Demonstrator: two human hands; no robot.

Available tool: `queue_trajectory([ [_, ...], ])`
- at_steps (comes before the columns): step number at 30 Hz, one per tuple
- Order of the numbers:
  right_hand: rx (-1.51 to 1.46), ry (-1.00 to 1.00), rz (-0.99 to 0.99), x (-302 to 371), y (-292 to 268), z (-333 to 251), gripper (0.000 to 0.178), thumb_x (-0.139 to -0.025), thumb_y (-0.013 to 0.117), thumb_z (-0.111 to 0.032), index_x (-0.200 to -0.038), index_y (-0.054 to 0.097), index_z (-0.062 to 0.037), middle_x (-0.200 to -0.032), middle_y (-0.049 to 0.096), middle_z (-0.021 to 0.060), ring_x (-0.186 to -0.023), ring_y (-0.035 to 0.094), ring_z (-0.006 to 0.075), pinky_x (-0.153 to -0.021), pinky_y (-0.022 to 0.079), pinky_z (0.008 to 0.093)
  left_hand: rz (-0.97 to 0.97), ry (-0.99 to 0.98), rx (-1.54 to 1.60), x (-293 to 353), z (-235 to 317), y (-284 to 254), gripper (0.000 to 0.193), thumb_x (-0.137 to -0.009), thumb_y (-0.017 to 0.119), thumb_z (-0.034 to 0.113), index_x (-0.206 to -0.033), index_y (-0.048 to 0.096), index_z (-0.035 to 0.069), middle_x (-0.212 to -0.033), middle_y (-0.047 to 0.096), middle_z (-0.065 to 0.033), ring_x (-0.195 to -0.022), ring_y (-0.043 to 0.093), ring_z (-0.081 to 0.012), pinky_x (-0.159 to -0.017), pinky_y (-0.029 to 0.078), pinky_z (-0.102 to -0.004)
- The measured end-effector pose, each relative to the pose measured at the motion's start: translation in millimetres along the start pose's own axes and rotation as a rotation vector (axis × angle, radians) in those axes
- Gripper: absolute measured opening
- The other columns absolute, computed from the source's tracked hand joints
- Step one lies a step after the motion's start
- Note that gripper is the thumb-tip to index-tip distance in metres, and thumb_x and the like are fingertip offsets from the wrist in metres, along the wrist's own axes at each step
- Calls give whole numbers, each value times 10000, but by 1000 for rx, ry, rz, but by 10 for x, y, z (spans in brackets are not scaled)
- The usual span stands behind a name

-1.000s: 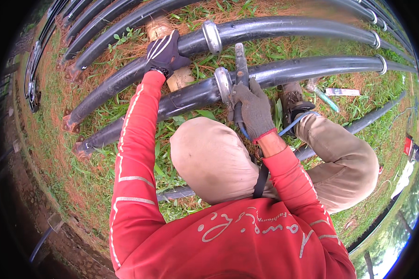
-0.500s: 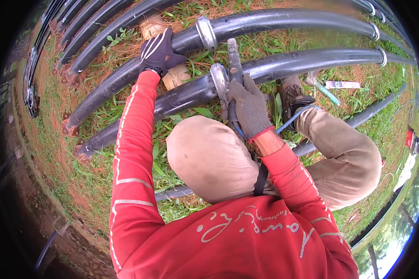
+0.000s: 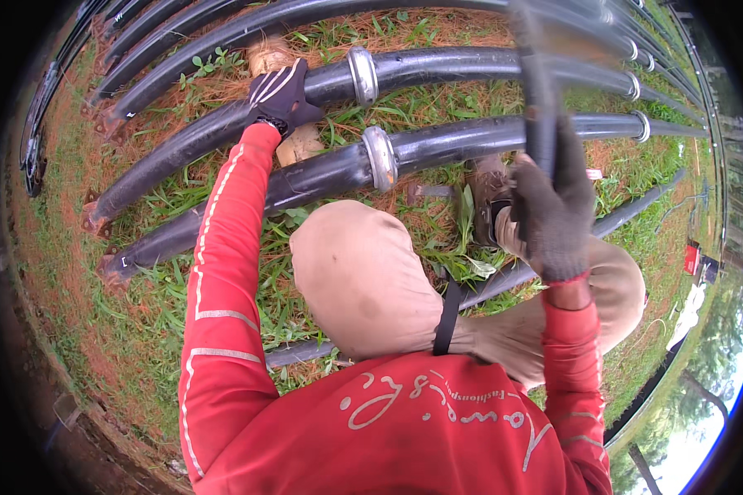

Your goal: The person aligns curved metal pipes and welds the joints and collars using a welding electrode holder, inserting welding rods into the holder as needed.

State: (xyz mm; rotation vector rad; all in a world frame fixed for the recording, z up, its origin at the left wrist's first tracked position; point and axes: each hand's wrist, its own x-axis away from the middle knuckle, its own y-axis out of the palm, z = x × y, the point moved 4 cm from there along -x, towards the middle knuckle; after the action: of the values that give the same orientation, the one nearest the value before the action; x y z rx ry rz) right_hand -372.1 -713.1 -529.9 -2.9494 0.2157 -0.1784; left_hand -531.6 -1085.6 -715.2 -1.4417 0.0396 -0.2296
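Observation:
My left hand (image 3: 281, 97), in a black glove with white stripes, lies over a long black metal pole (image 3: 437, 69), fingers curled across it and thumb apart. To its right, a silver ring collar (image 3: 362, 76) circles this pole. A nearer black pole (image 3: 462, 142) has a similar silver collar (image 3: 380, 158). Raised above the poles on the right, my right hand (image 3: 557, 206), in a dark grey glove, is closed round a long dark bar-shaped tool (image 3: 541, 107). Motion blurs the tool's far end, so its exact kind is unclear.
A wooden log (image 3: 300, 146) lies crosswise under the poles. More black poles (image 3: 173, 41) lie beyond. My bent knee (image 3: 359, 276) and boot (image 3: 489, 198) are close to the nearer pole. A thinner dark pipe (image 3: 504, 285) passes beneath my leg. Further right sits a red box (image 3: 692, 258).
My right hand has lifted the dark tool off the nearer pole's collar and swung it up and right. My left hand has stayed on the farther pole. The view has shifted slightly.

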Motion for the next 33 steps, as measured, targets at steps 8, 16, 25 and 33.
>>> queue_trajectory([
  [8, 1224, -665, 247, -320, -2166, -1211, 649, -1001, 821, -82, -1599, 571, -63, -1348, 754, 145, -1057, 779, 212, -909, 630, 370, 18, 45, 36, -12, 7, 5, 790, -708, 934, 416, -1340, 613, 67, -1160, 799, -222, -1119, 768, -426, -982, 571, -557],
  [16, 1557, -731, -228, -793, -1607, -1063, 526, -1027, 748, -154, -1537, 618, -168, -1275, 777, 180, -1085, 769, 439, -862, 628, 532, 117, 78, -6, 271, -122, -3, 824, -726, 981, 381, -1376, 571, 82, -1230, 746, -187, -1212, 701, -429, -1031, 501, -596],
  [25, 1297, -511, -434, -1301, -1241, 9, 574, -943, 842, -405, -1415, 756, -90, -1216, 816, 216, -1158, 773, 437, -1016, 604, 519, 494, 25, 60, 1080, 61, -58, 878, -886, 865, 326, -1630, 498, 39, -1580, 597, -257, -1491, 529, -486, -1284, 319, -688],
  [33, 1157, -426, -47, -1560, -1954, 577, 627, -944, 862, -478, -1451, 754, -125, -1264, 820, 183, -1177, 787, 396, -1012, 612, 474, 540, -304, 557, 1914, 220, 170, 758, -955, 851, 162, -1621, 539, -21, -1453, 706, -244, -1339, 701, -355, -1149, 545, -491],
])
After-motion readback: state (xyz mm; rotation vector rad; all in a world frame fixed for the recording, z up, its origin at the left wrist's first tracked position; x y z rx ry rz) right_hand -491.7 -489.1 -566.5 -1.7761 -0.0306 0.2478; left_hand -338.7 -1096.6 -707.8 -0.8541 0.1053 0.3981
